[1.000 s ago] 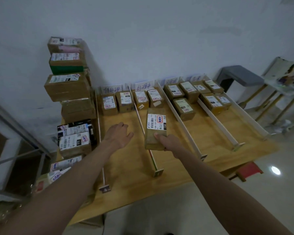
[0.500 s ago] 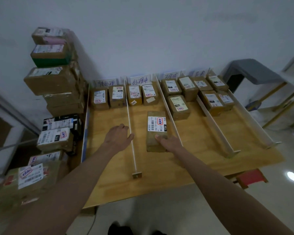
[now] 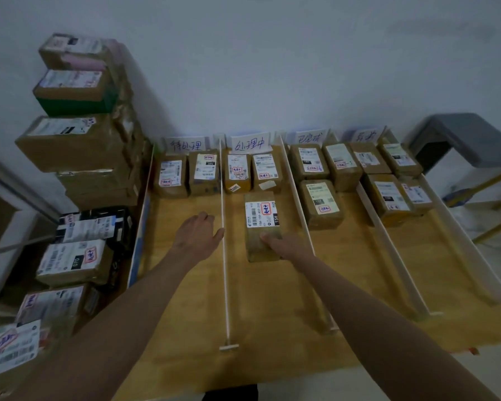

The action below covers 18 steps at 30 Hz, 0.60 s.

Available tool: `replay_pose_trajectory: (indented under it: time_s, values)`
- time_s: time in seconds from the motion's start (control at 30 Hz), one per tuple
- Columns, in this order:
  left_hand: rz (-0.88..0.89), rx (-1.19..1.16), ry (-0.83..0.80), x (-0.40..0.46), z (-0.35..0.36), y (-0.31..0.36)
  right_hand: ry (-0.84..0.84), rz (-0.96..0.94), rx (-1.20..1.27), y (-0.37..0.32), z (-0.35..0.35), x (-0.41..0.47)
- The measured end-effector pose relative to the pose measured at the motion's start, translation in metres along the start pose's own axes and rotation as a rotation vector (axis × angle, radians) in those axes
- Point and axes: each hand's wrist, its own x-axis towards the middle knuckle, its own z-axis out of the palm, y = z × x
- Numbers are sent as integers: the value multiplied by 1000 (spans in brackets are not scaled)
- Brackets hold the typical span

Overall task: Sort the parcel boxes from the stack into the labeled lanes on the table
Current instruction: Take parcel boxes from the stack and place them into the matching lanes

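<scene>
A brown parcel box (image 3: 261, 215) with a white barcode label lies lengthwise in the second lane of the wooden table (image 3: 272, 328), just behind two boxes at that lane's far end. My right hand (image 3: 287, 247) grips its near right corner, thumb on top. My left hand (image 3: 197, 235) is over the first lane, fingers loosely curled, holding nothing. The stack of parcel boxes (image 3: 75, 140) stands at the left of the table, with more boxes (image 3: 73, 261) lower down.
White dividers (image 3: 224, 256) split the table into four lanes, each with a handwritten card (image 3: 185, 144) at the wall. Every lane holds boxes (image 3: 321, 204) at its far end. A grey stool (image 3: 460, 137) stands at the right. A metal rack (image 3: 12, 183) is at the far left.
My right hand has carried the box from above the divider rightward and forward into the second lane, where it now lies flat. My left hand has hardly moved.
</scene>
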Motion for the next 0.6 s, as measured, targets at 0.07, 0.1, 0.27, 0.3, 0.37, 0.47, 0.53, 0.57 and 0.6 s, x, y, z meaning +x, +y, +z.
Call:
replay_pose_trajectory:
  time_s: [0.07, 0.1, 0.27, 0.3, 0.37, 0.47, 0.53, 0.57, 0.6]
  values:
    - [-11, -11, 14, 22, 3, -7, -23, 23, -51, -12, 4, 26]
    - [-18, -21, 16, 33, 5, -11, -28, 39, -59, -18, 6, 40]
    - [-32, -24, 10, 82, 20, -36, -92, 125, -54, -43, 26, 103]
    - [-37, -17, 13, 90, 24, -41, -104, 138, -53, -46, 32, 115]
    - [-38, -1, 22, 103, 31, -50, -127, 157, -60, -51, 41, 134]
    - [-34, 0, 32, 116, 41, -59, -140, 230, -19, -50, 53, 157]
    - [-37, -14, 18, 122, 45, -64, -174, 213, -42, -48, 60, 167]
    - [-38, -16, 10, 124, 47, -66, -175, 188, -51, -48, 63, 171]
    - [-39, -18, 6, 125, 49, -68, -156, 183, -29, -48, 65, 174]
